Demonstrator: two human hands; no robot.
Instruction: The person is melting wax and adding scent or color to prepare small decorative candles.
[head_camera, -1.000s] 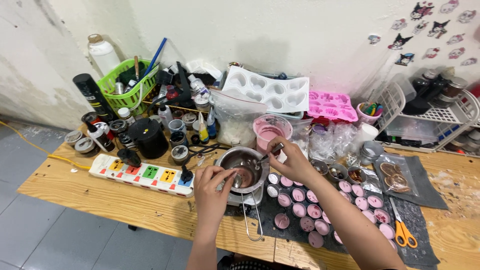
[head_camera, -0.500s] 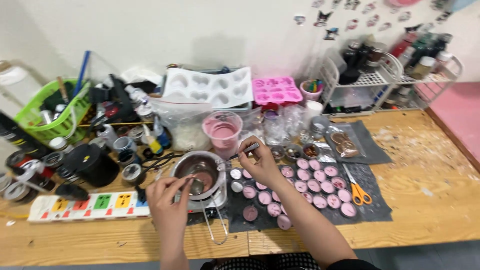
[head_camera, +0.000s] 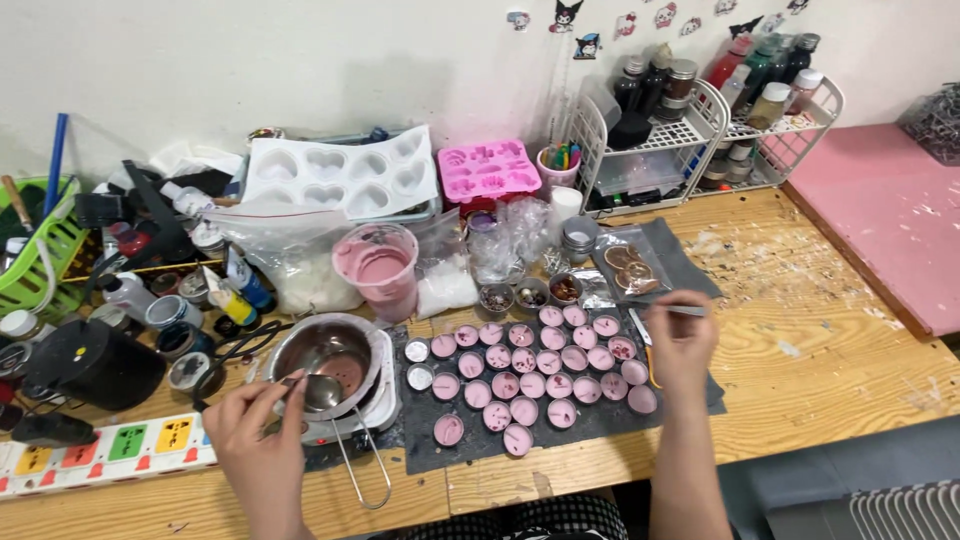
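Observation:
My left hand (head_camera: 258, 432) grips a small metal spoon (head_camera: 322, 391) whose bowl rests at the near rim of a metal melting pot (head_camera: 330, 352) with pink residue inside. The pot sits on a small white heater and has a long wire handle (head_camera: 362, 470). My right hand (head_camera: 680, 338) is over the right end of a dark mat (head_camera: 470, 440) and pinches thin metal tweezers (head_camera: 688, 310). Several small round tins of pink wax (head_camera: 520, 375) lie in rows on the mat, between my hands.
A pink cup (head_camera: 380, 262) stands behind the pot. A white mould (head_camera: 345, 175) and a pink mould (head_camera: 490, 168) lean at the wall. A white wire rack of bottles (head_camera: 700, 115) is back right, a pink board (head_camera: 880, 210) far right. A power strip (head_camera: 100, 455) and black jar (head_camera: 95, 365) sit left.
My right hand has left the pot and moved right, past the tins, now holding tweezers. My left hand has taken the spoon at the pot. The view has swung to the right.

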